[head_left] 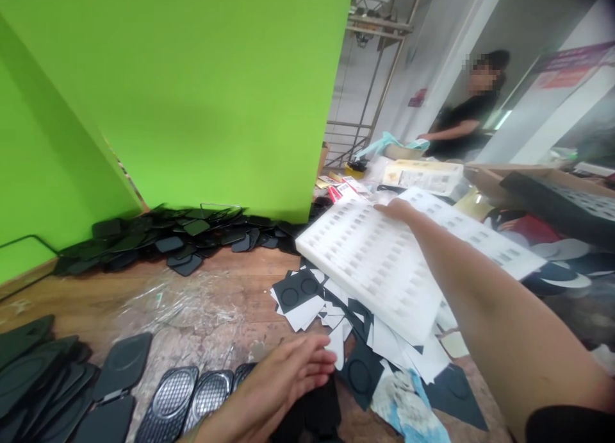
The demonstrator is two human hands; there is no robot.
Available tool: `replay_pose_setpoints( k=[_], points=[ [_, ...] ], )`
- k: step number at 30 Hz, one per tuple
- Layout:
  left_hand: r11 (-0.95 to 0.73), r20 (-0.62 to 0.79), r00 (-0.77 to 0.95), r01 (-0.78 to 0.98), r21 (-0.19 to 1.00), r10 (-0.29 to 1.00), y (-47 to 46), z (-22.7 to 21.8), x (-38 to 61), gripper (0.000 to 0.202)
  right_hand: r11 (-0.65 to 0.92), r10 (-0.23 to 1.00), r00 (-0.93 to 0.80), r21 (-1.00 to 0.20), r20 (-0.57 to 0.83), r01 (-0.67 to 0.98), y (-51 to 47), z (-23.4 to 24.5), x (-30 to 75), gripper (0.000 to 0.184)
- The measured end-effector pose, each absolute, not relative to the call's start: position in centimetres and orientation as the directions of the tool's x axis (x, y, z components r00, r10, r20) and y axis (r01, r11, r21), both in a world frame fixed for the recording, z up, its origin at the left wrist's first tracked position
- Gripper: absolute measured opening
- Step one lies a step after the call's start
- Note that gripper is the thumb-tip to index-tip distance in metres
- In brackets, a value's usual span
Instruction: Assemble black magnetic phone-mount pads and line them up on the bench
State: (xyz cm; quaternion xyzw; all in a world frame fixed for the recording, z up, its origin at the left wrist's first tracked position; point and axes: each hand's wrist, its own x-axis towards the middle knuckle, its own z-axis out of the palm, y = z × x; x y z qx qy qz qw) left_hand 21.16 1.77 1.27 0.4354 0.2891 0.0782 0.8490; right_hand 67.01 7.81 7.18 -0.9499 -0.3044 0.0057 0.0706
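My right hand (398,211) reaches far across to a white foam tray (365,263) with rows of small slots. Its fingers close on the tray's far side; they are blurred. The tray lies tilted over a heap of dark and white cut sheets (300,292). Lower down, my left hand (293,369) is held with fingers stretched out, nothing in it. Just under that hand is a dark object (324,404), partly hidden. Beside my left forearm lie black pads with a shiny grid pattern (168,398).
Dark flat pads (38,379) are stacked at the lower left, and more (182,238) lie along the green panel (206,97). Clear plastic film (187,308) covers some wood. Boxes and clutter (423,177) fill the right. Another person (466,122) stands behind.
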Motion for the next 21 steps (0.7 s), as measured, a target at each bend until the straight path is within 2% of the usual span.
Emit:
replay_pose_setpoints(
  k=[2, 5, 11, 17, 21],
  points=[
    [0.725, -0.484, 0.812, 0.113, 0.679, 0.326, 2.1, 1.5, 26.2, 0.053, -0.800, 0.587, 0.809, -0.131, 0.033, 0.585, 7.6, 6.9, 67.2, 0.056],
    [0.812, -0.530, 0.784, 0.059, 0.581, 0.323, 2.9, 0.9, 32.2, 0.058, -0.789, 0.602, 0.797, -0.120, 0.043, 0.602, 7.3, 6.8, 67.4, 0.057],
    [0.884, -0.596, 0.765, 0.077, 0.462, 0.245, 3.9, 2.1, 36.4, 0.056, -0.738, 0.664, 0.745, -0.111, 0.062, 0.666, 5.9, 8.3, 66.5, 0.047],
    [0.829, -0.567, 0.819, 0.258, 0.496, 0.085, -0.2, 7.4, 34.4, 0.055, -0.676, 0.726, 0.685, -0.128, 0.056, 0.726, 3.1, 12.2, 64.2, 0.031],
    [0.791, -0.559, 0.823, 0.273, 0.548, 0.104, -3.8, 8.4, 33.2, 0.050, -0.645, 0.749, 0.659, -0.153, 0.068, 0.748, 0.5, 14.8, 62.7, 0.022]
  ],
)
